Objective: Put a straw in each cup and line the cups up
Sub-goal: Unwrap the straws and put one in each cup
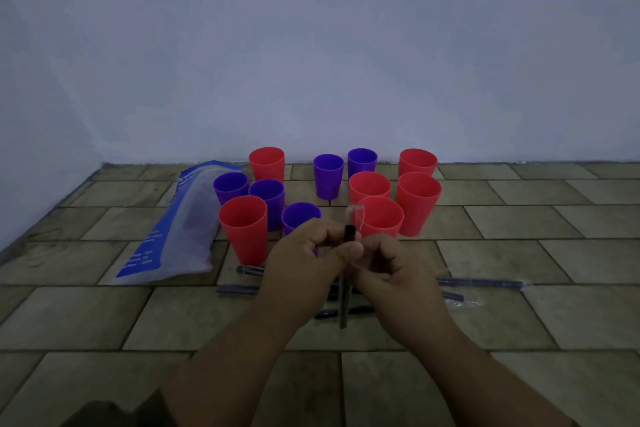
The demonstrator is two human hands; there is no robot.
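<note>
Several red cups (244, 227) and purple cups (328, 175) stand upright in a loose cluster on the tiled floor near the wall; none holds a straw. Both my hands are raised in front of the cluster and hold one dark straw (349, 236) upright between them. My left hand (304, 253) pinches it with curled fingers, and my right hand (388, 267) pinches its clear wrapper (355, 215), which sticks up above the straw's top. Several more wrapped dark straws (481, 282) lie on the floor beneath and beside my hands, partly hidden.
A white and blue plastic bag (173, 229) lies flat on the floor left of the cups. The pale wall (311, 45) stands right behind the cups. Tiled floor (536, 322) stretches to the right and in front.
</note>
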